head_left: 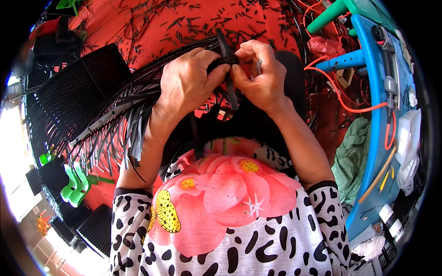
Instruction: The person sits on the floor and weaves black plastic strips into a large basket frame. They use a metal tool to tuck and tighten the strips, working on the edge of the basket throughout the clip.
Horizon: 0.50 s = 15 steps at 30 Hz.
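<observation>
At the upper centre, the left hand (186, 78) and the right hand (260, 73) are pinching closed on a dark strip (227, 64), its middle hidden under the fingertips. The strip is joining a woven black panel (92, 115) fanning toward the lower left — loose ends blurring together. Red floor (152, 27) cuttings are too small to make out.

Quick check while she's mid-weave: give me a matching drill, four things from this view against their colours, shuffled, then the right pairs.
Things:
1. Woven strip bundle in the left hand
2. Air hose
3. Table frame
4. Crumpled cloth by the table

The right hand pinches one strip with the fingers.

Colours:
A. Blue
B. Green
C. Black and grey
D. Orange

Pairs: 1-C, 2-D, 3-A, 4-B
</observation>
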{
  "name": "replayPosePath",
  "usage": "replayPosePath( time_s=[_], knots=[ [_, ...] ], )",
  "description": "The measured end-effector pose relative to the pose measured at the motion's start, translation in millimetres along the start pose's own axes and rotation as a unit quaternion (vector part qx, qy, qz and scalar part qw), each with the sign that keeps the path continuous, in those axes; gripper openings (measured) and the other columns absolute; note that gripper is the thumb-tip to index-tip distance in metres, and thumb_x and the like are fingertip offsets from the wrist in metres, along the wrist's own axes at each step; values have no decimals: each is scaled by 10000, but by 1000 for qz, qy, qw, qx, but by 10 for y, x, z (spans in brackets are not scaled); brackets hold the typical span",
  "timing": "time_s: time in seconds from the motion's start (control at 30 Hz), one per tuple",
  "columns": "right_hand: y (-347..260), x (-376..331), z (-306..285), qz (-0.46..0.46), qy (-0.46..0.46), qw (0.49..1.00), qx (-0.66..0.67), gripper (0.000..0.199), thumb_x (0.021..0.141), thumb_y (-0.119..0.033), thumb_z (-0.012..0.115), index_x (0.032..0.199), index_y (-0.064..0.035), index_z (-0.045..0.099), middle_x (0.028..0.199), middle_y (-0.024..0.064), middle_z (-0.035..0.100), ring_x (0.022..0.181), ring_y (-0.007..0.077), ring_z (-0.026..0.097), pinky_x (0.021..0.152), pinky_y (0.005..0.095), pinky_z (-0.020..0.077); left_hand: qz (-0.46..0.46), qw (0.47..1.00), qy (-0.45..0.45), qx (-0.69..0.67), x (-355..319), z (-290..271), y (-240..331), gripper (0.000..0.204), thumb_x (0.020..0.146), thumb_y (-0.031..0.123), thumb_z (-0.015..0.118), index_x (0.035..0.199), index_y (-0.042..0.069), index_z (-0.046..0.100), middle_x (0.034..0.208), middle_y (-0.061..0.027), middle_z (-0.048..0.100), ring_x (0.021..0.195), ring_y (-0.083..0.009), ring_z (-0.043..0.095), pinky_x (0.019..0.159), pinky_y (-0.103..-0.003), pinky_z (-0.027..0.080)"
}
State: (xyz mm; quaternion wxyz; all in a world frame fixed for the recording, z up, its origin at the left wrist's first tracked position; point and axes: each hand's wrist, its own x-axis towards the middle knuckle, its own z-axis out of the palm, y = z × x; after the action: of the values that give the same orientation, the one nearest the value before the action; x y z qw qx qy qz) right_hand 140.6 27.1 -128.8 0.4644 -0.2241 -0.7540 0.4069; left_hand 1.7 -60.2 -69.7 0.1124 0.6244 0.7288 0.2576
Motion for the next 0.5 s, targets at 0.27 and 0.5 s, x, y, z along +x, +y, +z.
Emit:
replayPosePath(
  time_s=[0.27,0.5],
  knots=[
    [28,-82,-58,199,-20,946,253,226,812,-28,610,1033,-4,569,794,46,635,662,56,568,590,209,454,16,1000,7,2,-20,17,-8,224,803,202,671,912,9,641,792,-144,616,704,-321,611,621,-345,485],
    [88,531,-194,140,-213,955,152,212,824,-222,688,844,-11,691,678,-12,610,617,64,526,578,228,419,13,999,36,-4,-17,57,-15,234,770,261,689,861,48,659,755,-100,610,686,-306,613,587,-384,493]
  ],
)
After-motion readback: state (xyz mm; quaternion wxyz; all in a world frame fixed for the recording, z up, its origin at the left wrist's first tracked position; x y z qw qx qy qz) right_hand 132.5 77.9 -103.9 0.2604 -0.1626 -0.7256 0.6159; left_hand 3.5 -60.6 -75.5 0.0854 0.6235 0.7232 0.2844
